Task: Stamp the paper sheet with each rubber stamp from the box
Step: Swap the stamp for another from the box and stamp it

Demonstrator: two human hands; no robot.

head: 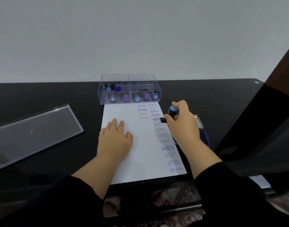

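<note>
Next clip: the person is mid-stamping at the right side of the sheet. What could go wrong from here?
The right hand holds the stamp over the FRAGILE prints; a new print may overlap them. The wrist crosses the SAMPLE prints, which could smear if wet. The ink pad lies under the forearm and might get nudged.

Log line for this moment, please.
left hand flat on paper sheet | right hand grips rubber stamp over sheet's right edge | box open
</note>
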